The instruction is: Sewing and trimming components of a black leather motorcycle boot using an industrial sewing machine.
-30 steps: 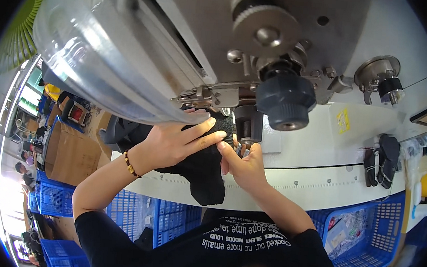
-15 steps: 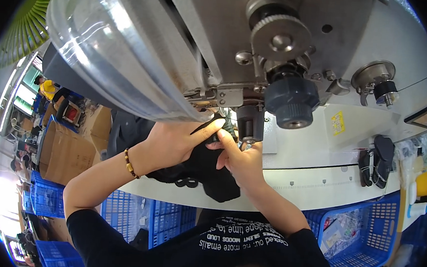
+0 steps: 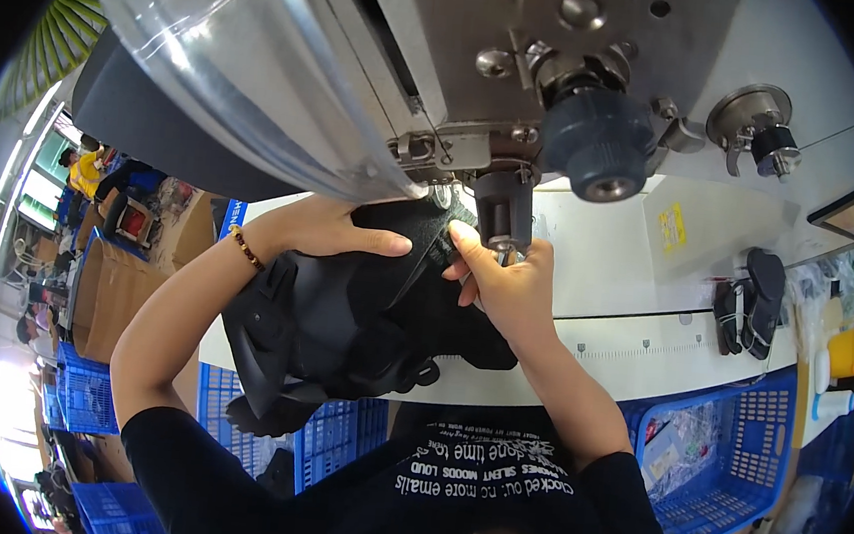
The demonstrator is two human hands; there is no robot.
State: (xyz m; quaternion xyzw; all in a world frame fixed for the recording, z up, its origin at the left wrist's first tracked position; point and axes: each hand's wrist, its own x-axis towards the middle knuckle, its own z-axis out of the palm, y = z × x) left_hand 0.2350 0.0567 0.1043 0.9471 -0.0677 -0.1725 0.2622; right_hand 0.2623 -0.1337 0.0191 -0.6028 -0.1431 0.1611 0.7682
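Note:
A black fabric piece (image 3: 342,331) with folds, flaps and a small loop lies bunched at the sewing machine (image 3: 436,152), its left part hanging over the table's front edge. My left hand (image 3: 324,231) rests flat on its upper left, thumb stretched out to the right; the fingertips are partly hidden near the clear plastic guard (image 3: 251,82). My right hand (image 3: 511,289) is closed at the fabric's right edge, thumb on top and fingers curled beneath. A small shiny metal part (image 3: 506,257) shows beside the right thumb; I cannot tell whether it belongs to the machine.
A dark adjusting knob (image 3: 599,145) juts from the machine above my right hand. Black straps or pads (image 3: 753,303) lie on the table at right. Blue baskets (image 3: 712,470) stand below the table edge. Cardboard boxes (image 3: 114,298) and a person in yellow (image 3: 83,175) are farther left.
My left hand has moved left and up from the right hand, its thumb spreading away. The fabric has swung round, showing more of itself at lower left. My right hand has shifted slightly up and right.

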